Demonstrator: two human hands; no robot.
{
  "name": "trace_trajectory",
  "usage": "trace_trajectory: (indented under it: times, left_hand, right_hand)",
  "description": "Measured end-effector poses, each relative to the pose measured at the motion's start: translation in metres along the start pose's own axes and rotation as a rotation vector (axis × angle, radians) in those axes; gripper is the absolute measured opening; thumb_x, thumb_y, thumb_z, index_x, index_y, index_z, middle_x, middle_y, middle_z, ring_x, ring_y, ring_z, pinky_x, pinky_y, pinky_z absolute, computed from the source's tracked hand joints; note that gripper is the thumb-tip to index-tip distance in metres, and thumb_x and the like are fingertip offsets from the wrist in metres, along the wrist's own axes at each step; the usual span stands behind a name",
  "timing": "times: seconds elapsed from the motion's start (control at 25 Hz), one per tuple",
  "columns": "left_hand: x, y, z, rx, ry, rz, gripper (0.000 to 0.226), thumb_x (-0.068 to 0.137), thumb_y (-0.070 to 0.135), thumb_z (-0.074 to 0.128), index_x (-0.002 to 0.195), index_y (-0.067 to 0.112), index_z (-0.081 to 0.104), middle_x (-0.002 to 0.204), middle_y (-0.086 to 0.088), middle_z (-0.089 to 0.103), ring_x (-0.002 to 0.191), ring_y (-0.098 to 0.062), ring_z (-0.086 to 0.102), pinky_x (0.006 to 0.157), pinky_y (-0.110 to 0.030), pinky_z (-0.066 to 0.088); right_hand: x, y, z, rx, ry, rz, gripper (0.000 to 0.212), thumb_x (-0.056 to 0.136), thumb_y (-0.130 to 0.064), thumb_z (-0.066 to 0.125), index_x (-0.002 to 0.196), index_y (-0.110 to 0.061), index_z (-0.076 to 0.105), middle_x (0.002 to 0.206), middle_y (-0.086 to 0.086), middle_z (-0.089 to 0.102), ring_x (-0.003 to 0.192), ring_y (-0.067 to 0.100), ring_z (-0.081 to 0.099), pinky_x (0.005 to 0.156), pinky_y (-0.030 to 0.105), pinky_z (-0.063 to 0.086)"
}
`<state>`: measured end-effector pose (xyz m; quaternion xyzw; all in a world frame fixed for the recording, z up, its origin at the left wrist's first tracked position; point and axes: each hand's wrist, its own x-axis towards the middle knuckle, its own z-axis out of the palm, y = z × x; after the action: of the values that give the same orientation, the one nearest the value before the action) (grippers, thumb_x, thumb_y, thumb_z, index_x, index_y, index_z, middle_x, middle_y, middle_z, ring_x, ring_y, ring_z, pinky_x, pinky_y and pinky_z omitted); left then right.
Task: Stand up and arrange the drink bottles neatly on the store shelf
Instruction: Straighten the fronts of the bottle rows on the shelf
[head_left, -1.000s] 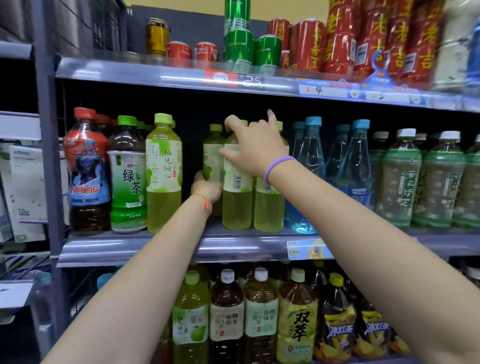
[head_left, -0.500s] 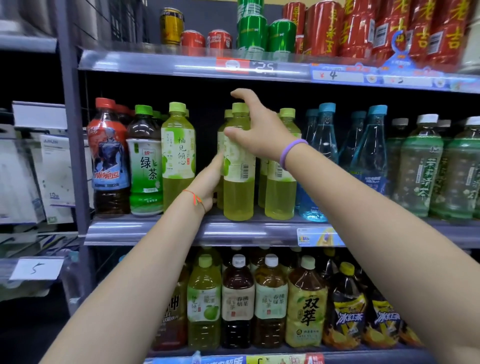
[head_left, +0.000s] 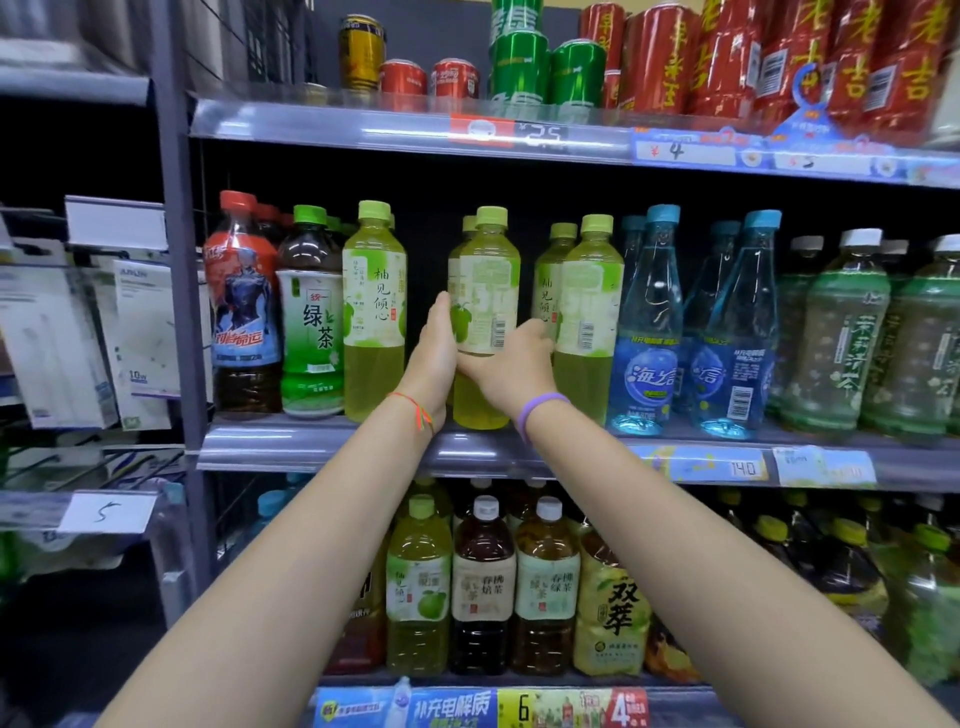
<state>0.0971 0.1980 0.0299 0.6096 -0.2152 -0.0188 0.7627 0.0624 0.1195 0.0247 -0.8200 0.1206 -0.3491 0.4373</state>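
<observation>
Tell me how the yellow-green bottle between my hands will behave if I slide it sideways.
The yellow-green bottle looks full, so probably heavy for its size. It is tall and narrow, so a push near the cap could tip it. Both hands, left hand and right hand, sit low, which should steady it.

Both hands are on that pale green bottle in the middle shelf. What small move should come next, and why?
Probably slide the bottle left toward the pale green bottle beside the gap. The left hand and right hand cup its lower half, it stands upright at the shelf edge, and an open space separates it from that neighbour.
</observation>
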Motion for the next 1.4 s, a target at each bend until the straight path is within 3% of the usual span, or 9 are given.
trace_trajectory:
  times: [0.2,0.4,0.52,0.6,0.64,0.72,0.88,1.16,1.4]
  left_hand:
    - [-0.008,0.002,-0.002,-0.017,-0.006,0.085,0.044,0.104,0.046,0.024,0.106,0.031,0.066,0.099,0.009,0.070,0.088,0.002,0.062,0.068,-0.015,0.044]
    - [-0.010,-0.005,-0.009,0.150,0.043,0.107,0.046,0.095,0.055,0.032,0.116,0.028,0.063,0.113,0.003,0.067,0.107,-0.015,0.061,0.091,-0.032,0.047]
    - [-0.030,-0.007,-0.015,0.467,0.266,0.547,0.034,0.096,0.028,0.049,0.125,0.013,0.055,0.119,-0.001,0.056,0.110,-0.015,0.052,0.090,-0.025,0.040]
    - [-0.038,-0.011,-0.025,0.792,0.385,0.897,0.038,0.090,0.017,0.051,0.127,0.007,0.054,0.130,-0.010,0.052,0.123,-0.024,0.047,0.103,-0.032,0.037]
    - [-0.036,-0.015,-0.032,0.949,0.451,0.973,0.046,0.088,0.019,0.050,0.132,0.006,0.052,0.140,-0.015,0.047,0.134,-0.030,0.041,0.113,-0.039,0.031]
    - [-0.026,-0.020,-0.047,1.144,0.542,0.916,0.061,0.089,0.026,0.046,0.145,0.005,0.039,0.156,-0.020,0.029,0.147,-0.036,0.021,0.121,-0.048,0.015]
    - [-0.014,-0.026,-0.061,1.240,0.529,0.780,0.067,0.096,0.029,0.038,0.155,0.005,0.016,0.162,-0.019,0.008,0.151,-0.034,0.004,0.122,-0.049,0.009]
    - [-0.008,-0.039,-0.069,1.287,0.511,0.814,0.065,0.095,0.024,0.040,0.155,0.008,0.019,0.162,-0.019,0.008,0.150,-0.034,0.007,0.121,-0.051,0.013]
    - [-0.009,-0.040,-0.065,1.221,0.481,0.799,0.064,0.095,0.025,0.042,0.154,0.009,0.022,0.162,-0.021,0.008,0.150,-0.035,0.007,0.121,-0.051,0.011]
  right_hand:
    - [-0.002,0.000,0.005,0.104,-0.054,-0.014,0.055,0.070,-0.050,0.078,0.112,-0.018,0.062,0.101,-0.003,0.071,0.092,0.014,0.069,0.075,0.029,0.058]
    - [-0.004,0.000,0.004,0.406,-0.123,0.096,0.044,0.088,-0.051,0.050,0.120,-0.021,0.059,0.112,0.001,0.067,0.100,0.017,0.063,0.091,0.038,0.052]
    - [0.013,-0.003,0.008,0.615,-0.145,0.146,0.050,0.094,-0.062,0.032,0.101,-0.030,0.070,0.106,-0.002,0.073,0.104,0.016,0.065,0.099,0.036,0.047]
    - [0.026,-0.002,0.013,0.703,-0.147,0.206,0.061,0.093,-0.068,0.029,0.102,-0.028,0.074,0.106,0.000,0.075,0.109,0.018,0.065,0.106,0.040,0.043]
    - [0.031,0.000,0.016,0.732,-0.145,0.230,0.065,0.088,-0.072,0.030,0.107,-0.028,0.074,0.109,0.002,0.075,0.112,0.021,0.065,0.109,0.043,0.041]
    - [0.036,0.003,0.021,0.734,-0.150,0.260,0.065,0.090,-0.073,0.031,0.113,-0.027,0.071,0.112,0.005,0.074,0.112,0.023,0.065,0.109,0.045,0.043]
    - [0.028,-0.008,0.037,0.730,-0.223,0.241,0.065,0.095,-0.069,0.025,0.117,-0.028,0.070,0.114,0.002,0.073,0.113,0.020,0.064,0.109,0.043,0.042]
    - [0.020,-0.016,0.051,0.744,-0.214,0.227,0.060,0.102,-0.059,0.020,0.123,-0.025,0.065,0.118,0.000,0.069,0.114,0.015,0.061,0.104,0.032,0.041]
    - [0.016,-0.021,0.049,0.688,-0.169,0.275,0.054,0.105,-0.053,0.021,0.111,-0.023,0.066,0.098,-0.003,0.069,0.088,0.007,0.060,0.088,0.027,0.039]
